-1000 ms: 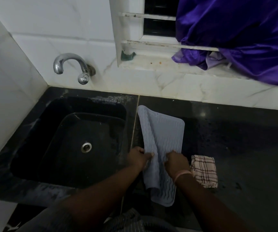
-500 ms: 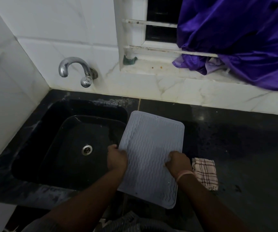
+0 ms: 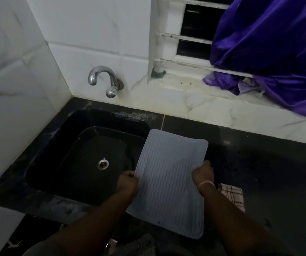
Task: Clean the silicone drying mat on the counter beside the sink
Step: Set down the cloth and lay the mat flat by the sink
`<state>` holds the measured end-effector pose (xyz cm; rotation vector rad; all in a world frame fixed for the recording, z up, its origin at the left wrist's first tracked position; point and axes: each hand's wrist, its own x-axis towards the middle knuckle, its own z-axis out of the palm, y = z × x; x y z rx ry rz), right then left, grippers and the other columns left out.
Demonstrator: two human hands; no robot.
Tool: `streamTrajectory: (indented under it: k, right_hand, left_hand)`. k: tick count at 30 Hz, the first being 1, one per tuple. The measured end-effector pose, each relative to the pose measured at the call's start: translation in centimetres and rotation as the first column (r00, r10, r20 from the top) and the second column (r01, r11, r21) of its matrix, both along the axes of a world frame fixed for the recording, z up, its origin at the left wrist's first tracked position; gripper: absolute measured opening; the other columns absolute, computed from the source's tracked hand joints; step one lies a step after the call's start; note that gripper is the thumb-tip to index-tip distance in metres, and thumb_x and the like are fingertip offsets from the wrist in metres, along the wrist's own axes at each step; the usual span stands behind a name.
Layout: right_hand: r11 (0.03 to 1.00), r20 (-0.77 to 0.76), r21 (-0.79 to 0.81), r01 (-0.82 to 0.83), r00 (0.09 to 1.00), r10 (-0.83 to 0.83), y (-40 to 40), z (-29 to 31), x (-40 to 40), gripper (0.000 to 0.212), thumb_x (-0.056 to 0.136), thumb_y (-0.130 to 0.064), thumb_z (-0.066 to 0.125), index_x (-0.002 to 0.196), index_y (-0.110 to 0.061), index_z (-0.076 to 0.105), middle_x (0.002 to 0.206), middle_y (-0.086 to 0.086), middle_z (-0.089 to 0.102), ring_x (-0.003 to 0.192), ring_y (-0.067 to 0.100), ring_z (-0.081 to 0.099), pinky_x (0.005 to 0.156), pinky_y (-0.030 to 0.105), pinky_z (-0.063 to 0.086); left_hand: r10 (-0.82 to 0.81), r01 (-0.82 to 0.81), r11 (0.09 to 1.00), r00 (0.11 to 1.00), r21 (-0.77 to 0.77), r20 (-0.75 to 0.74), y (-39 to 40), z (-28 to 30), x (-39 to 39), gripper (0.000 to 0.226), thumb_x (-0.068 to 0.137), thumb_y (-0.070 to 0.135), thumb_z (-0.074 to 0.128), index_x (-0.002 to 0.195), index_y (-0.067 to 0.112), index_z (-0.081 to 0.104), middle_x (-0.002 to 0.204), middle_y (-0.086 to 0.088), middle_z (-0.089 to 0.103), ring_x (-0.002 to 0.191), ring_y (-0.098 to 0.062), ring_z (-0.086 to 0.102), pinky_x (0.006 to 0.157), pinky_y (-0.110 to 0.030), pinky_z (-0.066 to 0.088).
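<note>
Mat (image 3: pixel 168 180) spans the gap between both hands, ribbed face up, held flat and slightly tilted. Its left long edge sits in the left hand (image 3: pixel 127 183), its right long edge in the right hand (image 3: pixel 203 175). The far end reaches past the fingers toward the wall; the near end hangs back toward me, below both wrists. The left part of the mat overhangs the sink (image 3: pixel 43 163); the rest is above the counter (image 3: pixel 259 172).

Versus 1 s ago: I see the mat was folded lengthwise then, hands close together at its middle. At 0.5 s ago it was already opened out. Now it is fully spread, hands further apart, and the right hand sits higher up the right edge.

Fingers: left hand is clenched on the left edge, fingers curled over it, knuckles toward me. Right hand grasps the right edge, fingers wrapped under; I can't see the fingertips. A pink band (image 3: pixel 205 184) is on the right wrist.

Checked cloth (image 3: pixel 233 197) lies on the counter just right of the right wrist, partly hidden by the forearm. Tap (image 3: pixel 104 80) is on the wall well beyond the left fingers, drain (image 3: pixel 103 164) just left of them. Purple cloth (image 3: pixel 270 52) hangs over the window far right.
</note>
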<state>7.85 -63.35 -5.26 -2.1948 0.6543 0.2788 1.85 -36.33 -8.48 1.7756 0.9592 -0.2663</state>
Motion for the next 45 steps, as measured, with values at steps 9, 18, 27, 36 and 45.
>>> streamTrajectory:
  k: [9, 18, 27, 36, 45]
  right_hand:
    - [0.959, 0.378, 0.093, -0.266, 0.901, 0.213, 4.3, 7.3, 2.0, 0.027, 0.103, -0.007, 0.042, 0.118, -0.017, 0.062, 0.109, 0.004, 0.067, 0.098, 0.020, 0.063, 0.086, 0.034, 0.051]
    - [0.854, 0.622, -0.012, -0.520, 0.665, 0.414, 11.3, 15.9, 5.5, 0.025, 0.103, -0.011, 0.050, 0.119, -0.014, 0.069, 0.112, 0.000, 0.071, 0.103, 0.017, 0.066, 0.094, 0.033, 0.053]
    - [0.835, 0.646, 0.060, -0.547, 0.659, 0.386, 13.7, 17.7, 6.2, 0.026, 0.103, -0.010, 0.050, 0.115, -0.018, 0.072, 0.107, -0.006, 0.073, 0.100, 0.012, 0.068, 0.094, 0.032, 0.055]
    - [0.872, 0.624, 0.079, -0.484, 0.706, 0.335, 11.4, 17.2, 6.3, 0.028, 0.103, -0.008, 0.050, 0.120, -0.018, 0.070, 0.110, -0.004, 0.070, 0.097, 0.006, 0.064, 0.090, 0.021, 0.051]
    - [0.982, 0.347, 0.106, -0.158, 0.931, 0.112, 3.0, 10.1, 6.7, 0.021, 0.097, -0.007, 0.050, 0.102, -0.002, 0.069, 0.098, 0.010, 0.069, 0.092, 0.033, 0.066, 0.082, 0.034, 0.053]
  left_hand:
    - [0.138, -0.133, 0.978, 0.990, -0.162, 0.020, 0.5, 0.1, -0.5, 0.011, 0.087, 0.008, 0.075, 0.095, 0.015, 0.076, 0.096, -0.008, 0.075, 0.092, -0.028, 0.071, 0.085, -0.039, 0.060]
    - [0.244, -0.215, 0.905, 0.969, -0.367, 0.034, -0.7, 1.0, -0.9, 0.024, 0.087, -0.003, 0.072, 0.075, 0.018, 0.073, 0.082, -0.007, 0.071, 0.081, -0.023, 0.065, 0.066, -0.021, 0.052]
    - [0.209, -0.181, 0.869, 0.978, -0.462, 0.010, -1.5, 1.4, -0.5, 0.011, 0.091, 0.004, 0.072, 0.099, 0.004, 0.078, 0.105, -0.014, 0.075, 0.101, -0.030, 0.068, 0.087, -0.032, 0.054]
    - [0.149, -0.141, 0.933, 0.989, -0.332, -0.002, -1.5, 0.5, -0.2, 0.026, 0.095, 0.001, 0.064, 0.075, 0.017, 0.068, 0.105, -0.014, 0.073, 0.092, -0.024, 0.062, 0.085, -0.032, 0.051]
    - [-0.056, 0.056, 0.986, 0.998, -0.156, 0.003, -1.5, 1.1, -0.2, 0.018, 0.103, 0.006, 0.054, 0.114, 0.001, 0.068, 0.110, -0.008, 0.065, 0.108, -0.027, 0.061, 0.093, -0.030, 0.049]
